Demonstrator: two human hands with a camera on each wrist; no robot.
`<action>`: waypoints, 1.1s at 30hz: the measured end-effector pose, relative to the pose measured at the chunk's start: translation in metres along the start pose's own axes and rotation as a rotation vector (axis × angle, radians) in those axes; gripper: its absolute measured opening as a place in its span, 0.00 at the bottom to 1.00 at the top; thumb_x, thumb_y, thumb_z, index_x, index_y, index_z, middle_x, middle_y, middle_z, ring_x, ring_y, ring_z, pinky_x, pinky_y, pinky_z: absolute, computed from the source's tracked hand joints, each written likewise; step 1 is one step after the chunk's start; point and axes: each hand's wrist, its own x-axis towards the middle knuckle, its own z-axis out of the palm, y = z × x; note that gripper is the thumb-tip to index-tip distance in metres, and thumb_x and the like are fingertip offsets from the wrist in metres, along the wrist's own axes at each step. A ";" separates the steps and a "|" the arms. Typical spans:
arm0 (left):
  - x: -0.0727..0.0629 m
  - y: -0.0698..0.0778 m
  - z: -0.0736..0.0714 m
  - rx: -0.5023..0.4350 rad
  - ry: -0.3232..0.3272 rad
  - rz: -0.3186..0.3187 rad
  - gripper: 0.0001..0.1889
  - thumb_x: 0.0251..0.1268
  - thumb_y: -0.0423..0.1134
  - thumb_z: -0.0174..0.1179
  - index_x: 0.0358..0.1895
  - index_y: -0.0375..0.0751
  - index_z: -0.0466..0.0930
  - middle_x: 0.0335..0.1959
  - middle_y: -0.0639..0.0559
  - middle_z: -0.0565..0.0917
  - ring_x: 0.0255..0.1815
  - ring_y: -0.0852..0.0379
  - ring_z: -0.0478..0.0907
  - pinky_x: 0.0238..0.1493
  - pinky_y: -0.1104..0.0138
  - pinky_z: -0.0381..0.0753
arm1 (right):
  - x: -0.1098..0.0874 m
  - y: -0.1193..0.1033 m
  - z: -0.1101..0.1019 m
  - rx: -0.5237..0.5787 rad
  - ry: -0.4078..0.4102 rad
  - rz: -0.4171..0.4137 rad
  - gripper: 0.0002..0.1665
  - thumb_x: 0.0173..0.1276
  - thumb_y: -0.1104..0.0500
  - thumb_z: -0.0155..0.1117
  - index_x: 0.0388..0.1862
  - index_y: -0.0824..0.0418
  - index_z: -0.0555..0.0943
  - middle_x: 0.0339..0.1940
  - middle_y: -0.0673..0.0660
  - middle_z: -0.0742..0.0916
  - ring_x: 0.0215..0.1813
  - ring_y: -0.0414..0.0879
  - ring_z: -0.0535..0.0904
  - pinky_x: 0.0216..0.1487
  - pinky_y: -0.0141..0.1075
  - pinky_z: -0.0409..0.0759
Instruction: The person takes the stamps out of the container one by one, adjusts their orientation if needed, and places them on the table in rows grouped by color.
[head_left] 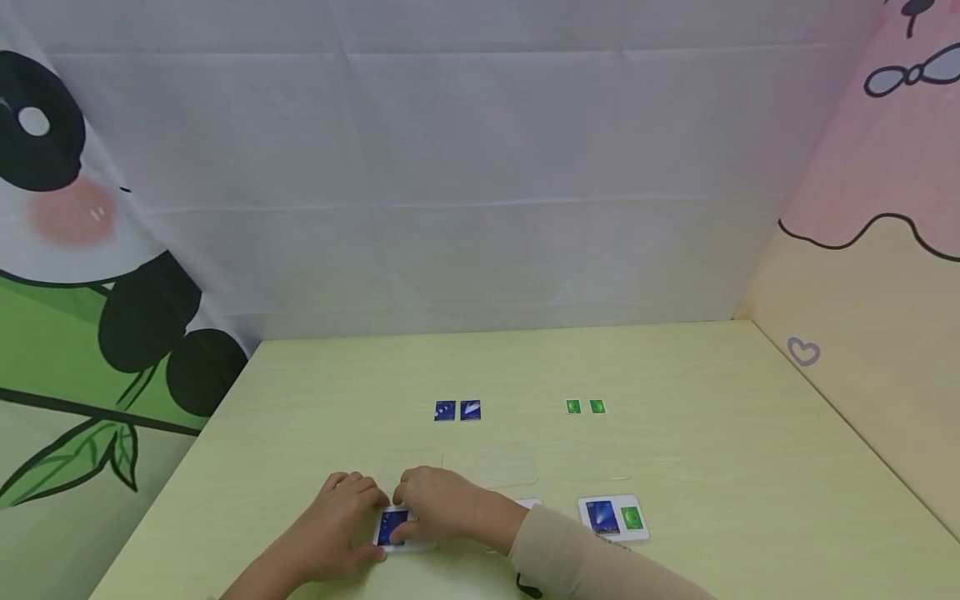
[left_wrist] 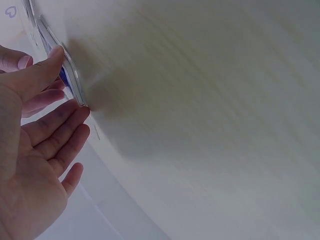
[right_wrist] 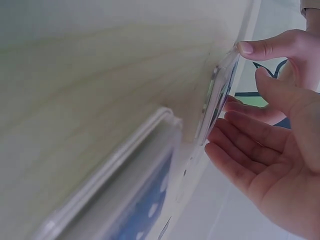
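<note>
In the head view my left hand [head_left: 337, 529] grips the left end of a flat white case [head_left: 408, 547], thumb on its near edge and fingertips on its far edge. A dark blue picture card [head_left: 392, 527] shows inside the case. My right hand [head_left: 442, 504] reaches over the case's right part, fingertips at its far edge and thumb over its face. In the right wrist view that thumb stands apart from the case and the fingers are gently bent. The left wrist view shows the case edge-on between my left thumb [left_wrist: 56, 54] and fingers.
A second white case [head_left: 615, 537] with blue and green cards lies to the right. Another white case [head_left: 528, 503] is mostly hidden under my right forearm. Two blue cards [head_left: 457, 410] and two green cards [head_left: 585, 407] lie farther back. Thin transparent sheets [head_left: 510, 468] lie behind the cases.
</note>
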 end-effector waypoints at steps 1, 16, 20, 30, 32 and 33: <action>0.000 0.000 0.000 -0.004 -0.003 -0.001 0.25 0.42 0.53 0.74 0.43 0.46 0.80 0.39 0.61 0.80 0.45 0.58 0.74 0.57 0.48 0.67 | 0.000 0.000 0.001 -0.006 0.002 -0.002 0.19 0.62 0.43 0.67 0.45 0.53 0.84 0.31 0.43 0.81 0.30 0.31 0.68 0.33 0.21 0.68; -0.002 0.001 -0.001 -0.013 0.017 0.003 0.24 0.41 0.52 0.75 0.42 0.46 0.80 0.38 0.62 0.81 0.45 0.59 0.74 0.58 0.47 0.66 | 0.004 -0.002 0.005 -0.070 0.011 -0.006 0.19 0.60 0.40 0.67 0.40 0.52 0.83 0.29 0.43 0.77 0.30 0.32 0.66 0.31 0.22 0.65; -0.002 0.001 -0.002 -0.009 0.020 0.003 0.24 0.42 0.53 0.74 0.43 0.46 0.80 0.38 0.62 0.81 0.45 0.59 0.74 0.58 0.47 0.66 | 0.003 -0.004 0.004 -0.098 0.014 -0.001 0.20 0.59 0.39 0.68 0.40 0.51 0.83 0.30 0.43 0.78 0.31 0.33 0.66 0.32 0.22 0.65; -0.003 0.002 -0.004 -0.012 0.012 0.007 0.24 0.42 0.54 0.74 0.42 0.46 0.80 0.38 0.62 0.80 0.44 0.59 0.73 0.57 0.47 0.66 | 0.006 -0.007 0.006 -0.137 0.019 0.016 0.22 0.55 0.37 0.70 0.39 0.51 0.82 0.31 0.43 0.78 0.32 0.33 0.66 0.32 0.22 0.66; -0.003 0.002 -0.004 -0.020 0.007 0.001 0.24 0.42 0.54 0.74 0.42 0.46 0.81 0.38 0.62 0.81 0.44 0.59 0.73 0.58 0.47 0.66 | 0.007 -0.008 0.007 -0.134 0.015 0.031 0.22 0.55 0.37 0.70 0.39 0.51 0.82 0.31 0.43 0.78 0.32 0.33 0.66 0.32 0.22 0.66; -0.003 0.002 -0.005 -0.022 0.007 -0.001 0.24 0.42 0.53 0.74 0.42 0.46 0.81 0.38 0.62 0.81 0.44 0.59 0.73 0.58 0.47 0.66 | 0.007 -0.008 0.007 -0.132 0.014 0.037 0.22 0.55 0.38 0.70 0.39 0.51 0.82 0.31 0.43 0.78 0.32 0.33 0.66 0.32 0.22 0.66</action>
